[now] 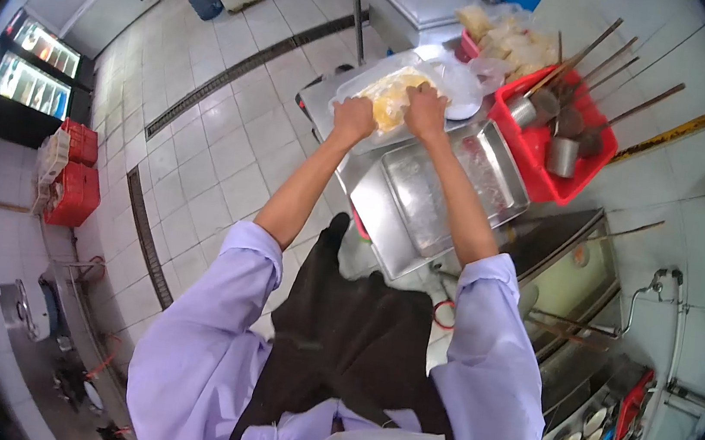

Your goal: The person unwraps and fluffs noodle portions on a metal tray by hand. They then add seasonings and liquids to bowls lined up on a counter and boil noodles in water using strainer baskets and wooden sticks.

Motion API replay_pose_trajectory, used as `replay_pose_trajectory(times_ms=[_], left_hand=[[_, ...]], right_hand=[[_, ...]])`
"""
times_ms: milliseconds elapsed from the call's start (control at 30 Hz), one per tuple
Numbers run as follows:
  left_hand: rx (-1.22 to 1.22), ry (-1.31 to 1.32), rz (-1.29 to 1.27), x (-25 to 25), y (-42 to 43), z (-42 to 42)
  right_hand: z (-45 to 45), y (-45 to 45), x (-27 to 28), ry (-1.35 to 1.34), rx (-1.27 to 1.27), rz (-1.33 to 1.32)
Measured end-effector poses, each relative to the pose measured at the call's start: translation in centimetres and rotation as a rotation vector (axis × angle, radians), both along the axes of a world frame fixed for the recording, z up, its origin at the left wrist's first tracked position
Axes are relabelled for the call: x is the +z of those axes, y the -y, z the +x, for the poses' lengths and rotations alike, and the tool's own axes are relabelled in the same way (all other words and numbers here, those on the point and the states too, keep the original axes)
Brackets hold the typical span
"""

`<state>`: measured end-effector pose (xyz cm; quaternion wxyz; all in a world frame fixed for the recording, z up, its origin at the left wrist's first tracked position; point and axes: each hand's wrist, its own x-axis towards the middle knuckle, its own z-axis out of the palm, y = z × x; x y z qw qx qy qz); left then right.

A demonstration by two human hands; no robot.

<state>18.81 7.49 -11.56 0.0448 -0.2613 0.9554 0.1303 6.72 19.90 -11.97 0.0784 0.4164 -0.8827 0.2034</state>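
Observation:
A clear plastic bag with yellow food (390, 107) in it lies in a white tray (361, 144) on the metal counter ahead of me. My left hand (353, 119) is closed on the bag's left side, fingers curled down. On the opposite side, my right hand (426, 112) is also closed, gripping the bag's edge. The yellow contents show between the two hands; the exact food is too blurred to name. Just nearer to me sits a rectangular stainless steel pan (410, 213), passing under my right forearm.
Right of the tray, a red plastic basket (579, 181) holds several long-handled metal ladles. Behind it are plastic bags of pale food (512, 43). A steel-topped chest (421, 2) stands farther back. Red crates (75, 193) and a lit display fridge (36, 62) are at the left.

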Motion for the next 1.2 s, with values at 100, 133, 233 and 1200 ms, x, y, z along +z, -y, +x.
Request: replay_pose_trajectory(times_ms=[100, 133, 233, 1200], left_hand=[[-0.016, -0.146, -0.102, -0.5, -0.2, 0.7], [-0.027, -0.131, -0.083, -0.5, 0.0, 1.1], [-0.089, -0.316, -0.072, -0.2, 1.4, 1.1], [-0.290, -0.772, 0.268, -0.9, 4.3, -2.4]], right_hand=[[1.3, 0.5, -0.5, -0.055, -0.025, -0.040], [2.3, 0.2, -0.9, -0.073, -0.021, -0.116], [3.6, 0.1, -1.5, -0.015, 0.066, -0.095], [-2.2, 2.6, -2.1, 0.189, 0.159, -0.351]])
